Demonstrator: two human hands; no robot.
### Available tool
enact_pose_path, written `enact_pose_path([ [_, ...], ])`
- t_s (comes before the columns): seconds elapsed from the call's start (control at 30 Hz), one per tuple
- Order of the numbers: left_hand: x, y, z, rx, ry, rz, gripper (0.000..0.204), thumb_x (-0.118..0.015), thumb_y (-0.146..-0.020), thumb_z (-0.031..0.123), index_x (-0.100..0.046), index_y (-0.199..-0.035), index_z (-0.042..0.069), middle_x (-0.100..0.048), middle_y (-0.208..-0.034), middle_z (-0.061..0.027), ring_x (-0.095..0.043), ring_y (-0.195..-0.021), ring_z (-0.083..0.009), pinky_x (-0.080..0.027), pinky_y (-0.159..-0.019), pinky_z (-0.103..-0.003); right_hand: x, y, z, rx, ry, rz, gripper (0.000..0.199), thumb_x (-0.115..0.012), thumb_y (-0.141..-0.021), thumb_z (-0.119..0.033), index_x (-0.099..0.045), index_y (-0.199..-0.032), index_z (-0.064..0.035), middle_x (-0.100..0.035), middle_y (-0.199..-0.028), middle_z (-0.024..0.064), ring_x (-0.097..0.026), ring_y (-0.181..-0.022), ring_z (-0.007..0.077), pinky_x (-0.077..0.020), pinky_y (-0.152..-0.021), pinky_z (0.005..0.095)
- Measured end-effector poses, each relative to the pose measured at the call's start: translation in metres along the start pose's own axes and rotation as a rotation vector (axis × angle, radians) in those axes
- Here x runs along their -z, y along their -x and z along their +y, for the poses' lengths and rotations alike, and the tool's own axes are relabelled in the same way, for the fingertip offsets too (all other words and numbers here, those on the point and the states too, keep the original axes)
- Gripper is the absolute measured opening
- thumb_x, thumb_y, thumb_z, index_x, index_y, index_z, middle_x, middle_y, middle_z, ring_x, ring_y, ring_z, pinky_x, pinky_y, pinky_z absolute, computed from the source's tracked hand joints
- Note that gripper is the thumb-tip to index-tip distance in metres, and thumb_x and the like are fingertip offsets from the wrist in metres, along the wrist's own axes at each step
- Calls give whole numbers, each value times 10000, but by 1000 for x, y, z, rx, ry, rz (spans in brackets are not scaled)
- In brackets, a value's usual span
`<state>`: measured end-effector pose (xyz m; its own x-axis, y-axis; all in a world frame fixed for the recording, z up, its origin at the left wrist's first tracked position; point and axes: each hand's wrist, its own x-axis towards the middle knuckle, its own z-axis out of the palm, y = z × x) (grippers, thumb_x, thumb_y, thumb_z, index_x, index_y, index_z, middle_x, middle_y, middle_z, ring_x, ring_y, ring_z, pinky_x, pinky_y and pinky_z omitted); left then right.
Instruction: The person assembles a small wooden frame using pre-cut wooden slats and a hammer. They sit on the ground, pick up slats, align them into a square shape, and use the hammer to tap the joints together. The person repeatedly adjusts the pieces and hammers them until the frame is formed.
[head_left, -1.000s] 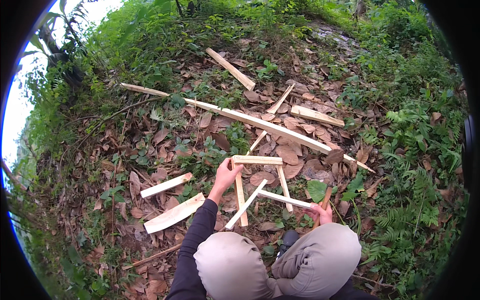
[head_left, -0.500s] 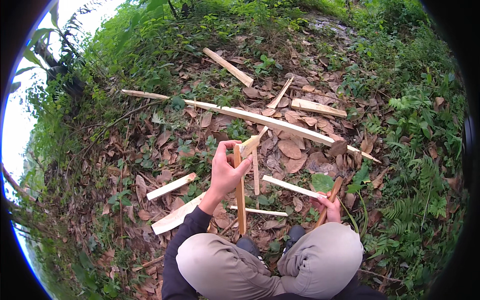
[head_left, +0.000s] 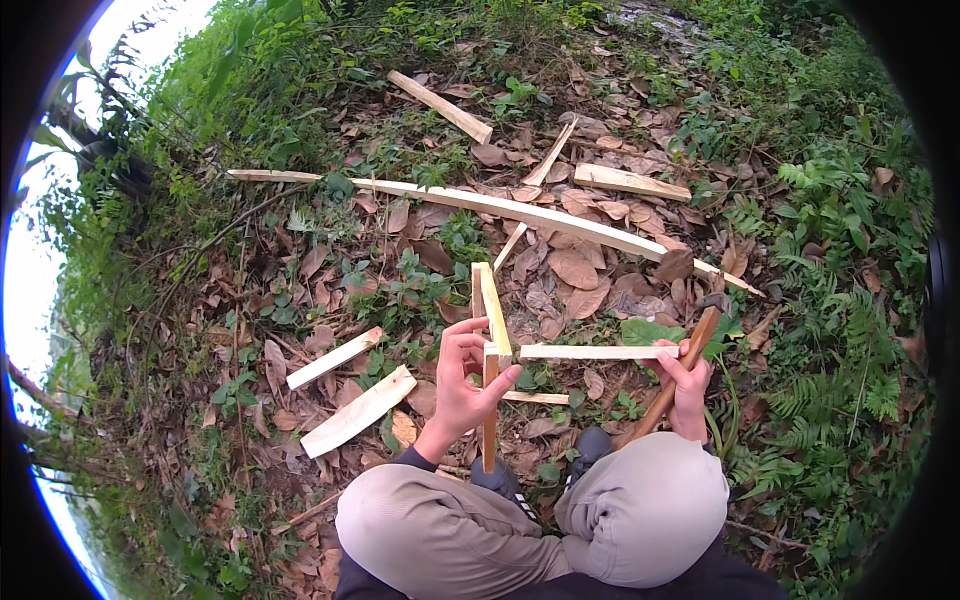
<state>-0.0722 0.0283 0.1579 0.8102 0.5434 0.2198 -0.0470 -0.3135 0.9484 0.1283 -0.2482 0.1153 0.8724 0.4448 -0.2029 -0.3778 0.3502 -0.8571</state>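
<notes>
Frame centre: left hand (head_left: 462,385) grips a nailed wooden-slat frame (head_left: 492,330), raised upright; right hand (head_left: 688,385) clenches a hammer handle (head_left: 680,375). Assembly step in hand; next likely needs aligning another slat.

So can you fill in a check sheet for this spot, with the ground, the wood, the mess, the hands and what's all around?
Surface: sloping ground covered in dry brown leaves and small plants.
Job's things: a frame of pale wooden slats, lifted off the ground; a wooden-handled tool.
Clutter: loose wood offcuts, a long pale plank, a short board.
Hands: left hand grips the frame; right hand holds the tool's handle.
Cables: nothing seen.
Surroundings: ferns and green bushes; the person's bent knees.
</notes>
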Motion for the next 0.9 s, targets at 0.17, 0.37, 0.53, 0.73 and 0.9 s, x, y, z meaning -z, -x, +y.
enact_pose_path([
  [0.17,7,16,3,48,46,-4,555,-804,-804,93,-429,-1210,42,-420,-1356,-114,-596,-890,-85,-555,-762,-252,-8,5,9,-38,3,-19,318,-660,-885,43,-409,-1001,-113,-625,-1100,177,-659,-985,264,-596,-868,444],
  [0.37,20,22,0,-50,-105,-44,484,-785,-819,148,-569,-1244,65,-458,-1336,-109,-586,-980,-110,-561,-785,-252,-16,11,14,-78,16,-27,302,-666,-899,9,-413,-1008,-114,-624,-1075,151,-662,-947,256,-604,-842,458],
  [0.53,19,22,-1,-77,-67,3,487,-811,-785,158,-602,-1217,77,-497,-1301,-88,-499,-783,-70,-474,-671,-218,-19,14,15,-52,46,-8,299,-679,-911,-26,-412,-1006,-119,-608,-1035,109,-659,-928,235,-616,-797,465],
  [0.73,17,23,-4,-102,-32,33,486,-835,-761,176,-626,-1192,89,-516,-1286,-76,-442,-647,-43,-437,-609,-201,-19,13,15,-61,61,67,299,-690,-918,-58,-415,-1006,-134,-573,-922,50,-648,-841,176,-625,-715,412],
  [0.9,24,26,1,-26,-82,-6,487,-793,-813,142,-567,-1238,67,-454,-1325,-97,-589,-1020,-116,-570,-781,-248,-26,17,17,-99,101,68,283,-695,-920,-99,-425,-995,-137,-567,-883,35,-630,-704,165,-596,-636,362],
])
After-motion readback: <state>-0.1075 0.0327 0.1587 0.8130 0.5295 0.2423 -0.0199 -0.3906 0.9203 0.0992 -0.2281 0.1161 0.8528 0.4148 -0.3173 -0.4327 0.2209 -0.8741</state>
